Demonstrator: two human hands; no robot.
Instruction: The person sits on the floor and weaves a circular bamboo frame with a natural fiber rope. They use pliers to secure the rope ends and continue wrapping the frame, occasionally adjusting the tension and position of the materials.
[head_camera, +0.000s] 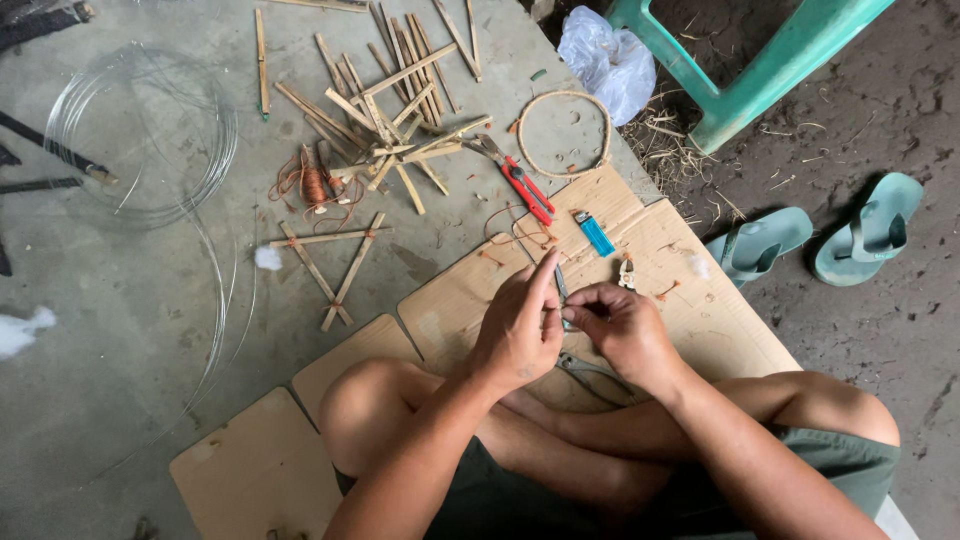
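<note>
I sit cross-legged on cardboard sheets (690, 300). My left hand (520, 325) and my right hand (622, 328) meet above my legs, both pinching a small thin grey metal piece (562, 290) between their fingertips. The rest of that piece is hidden by my fingers. A grey metal tool (590, 372) lies on my legs just under my hands. On the cardboard beyond my hands lie a blue lighter (594, 232) and red-handled pliers (522, 183).
Several bamboo sticks (390, 110) are piled on the concrete floor, with a tied stick frame (330, 262), a spool of copper wire (314, 185), a rope-wrapped ring (564, 133) and a coil of clear line (140, 135). Right: green stool leg (760, 70), plastic bag (606, 60), two teal sandals (820, 238).
</note>
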